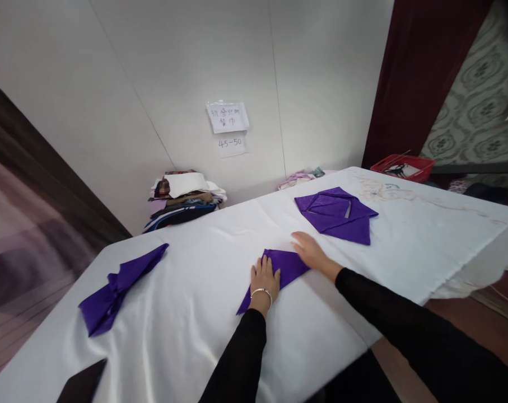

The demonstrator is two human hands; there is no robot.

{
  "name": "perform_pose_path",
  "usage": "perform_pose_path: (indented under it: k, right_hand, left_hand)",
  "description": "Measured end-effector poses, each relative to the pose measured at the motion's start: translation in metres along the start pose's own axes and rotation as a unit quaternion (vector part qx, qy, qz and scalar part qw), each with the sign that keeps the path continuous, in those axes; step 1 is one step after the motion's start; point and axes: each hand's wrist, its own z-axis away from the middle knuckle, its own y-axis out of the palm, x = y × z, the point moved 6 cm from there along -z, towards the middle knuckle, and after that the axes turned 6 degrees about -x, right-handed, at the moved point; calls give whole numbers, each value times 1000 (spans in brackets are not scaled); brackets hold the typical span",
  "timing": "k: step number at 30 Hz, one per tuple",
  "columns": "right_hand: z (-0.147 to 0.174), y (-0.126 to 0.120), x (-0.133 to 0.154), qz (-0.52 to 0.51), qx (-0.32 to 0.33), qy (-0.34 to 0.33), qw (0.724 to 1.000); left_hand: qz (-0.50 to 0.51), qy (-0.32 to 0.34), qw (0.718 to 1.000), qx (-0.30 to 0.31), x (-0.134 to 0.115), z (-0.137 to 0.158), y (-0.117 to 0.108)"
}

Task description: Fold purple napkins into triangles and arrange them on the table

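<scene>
A folded purple napkin (pixel 285 266) lies flat on the white tablecloth (pixel 186 268) in front of me. My left hand (pixel 265 278), with a bracelet at the wrist, presses on its left part, fingers stretched out. At its upper right corner is my right hand (pixel 310 250), fingers extended and touching or just over the cloth. Part of the napkin is hidden beneath both hands. Farther right rests another purple cloth (pixel 338 215), folded into a many-cornered shape. A third purple cloth (pixel 115 288), gathered or knotted at its middle, lies at the left.
Stacked folded fabrics (pixel 182 196) sit behind the table against the wall. A handwritten paper sign (pixel 227 117) hangs above. A red basket (pixel 422 168) stands at the back right. Near the front left lies a dark flat object (pixel 82 383). A brown curtain (pixel 47 168) borders the left side.
</scene>
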Motion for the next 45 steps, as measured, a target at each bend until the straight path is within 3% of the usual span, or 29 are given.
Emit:
perform_pose_path:
  k: [3, 6, 9, 17, 25, 30, 34, 39, 45]
  right_hand:
    - [16, 28, 73, -105, 88, -158, 978]
    - [26, 49, 99, -141, 177, -194, 954]
    - [23, 58, 86, -123, 208, -173, 955]
    - [15, 67, 51, -34, 183, -173, 967]
    - [16, 76, 43, 8, 190, -185, 964]
    - [17, 79, 40, 24, 198, -180, 963]
    - [17, 80, 39, 32, 200, -176, 963]
    - [17, 83, 38, 36, 206, -174, 962]
    - [16, 85, 36, 29, 214, -161, 963]
  left_hand:
    - [-19, 21, 999, 16, -1, 1, 3]
    - [-31, 35, 998, 39, -3, 2, 6]
    - [-21, 20, 999, 41, -3, 1, 6]
    - [23, -22, 999, 24, 9, 11, 3]
    - [28, -119, 992, 33, 84, 62, -17]
    - [125, -175, 976, -45, 123, 108, -35]
    - [215, -190, 952, -110, 118, 130, -39]
    - [244, -170, 949, -105, 94, 129, -37]
    - [234, -179, 950, -104, 94, 120, -37]
